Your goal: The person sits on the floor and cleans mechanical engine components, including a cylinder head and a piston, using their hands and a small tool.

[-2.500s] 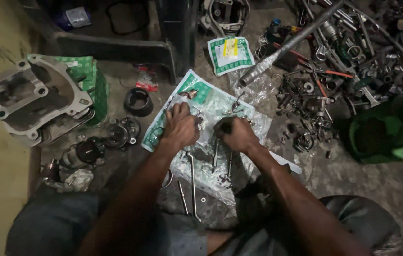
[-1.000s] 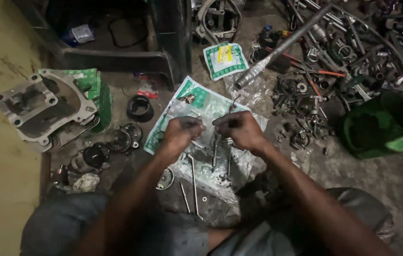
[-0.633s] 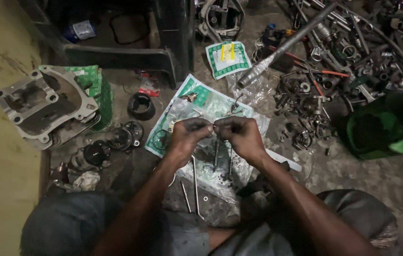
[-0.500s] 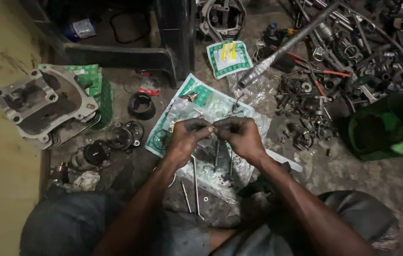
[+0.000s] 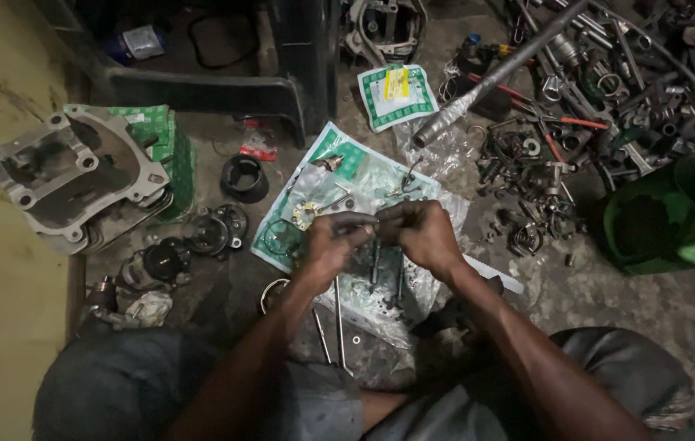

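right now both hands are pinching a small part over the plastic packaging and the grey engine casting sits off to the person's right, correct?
Not quite. The grey engine casting sits to the person's left, not the right, as the head view shows. The rest holds: the left hand and the right hand meet over the plastic packaging, fingers pinching a small part between them.

Both forearms extended from lower frame toward centre, converging. Left hand (image 5: 332, 245) and right hand (image 5: 422, 235) brought together at mid-frame, knuckles up, fingers (image 5: 361, 222) curled inward, fingertips nearly meeting. Wrists held level, slightly bent.
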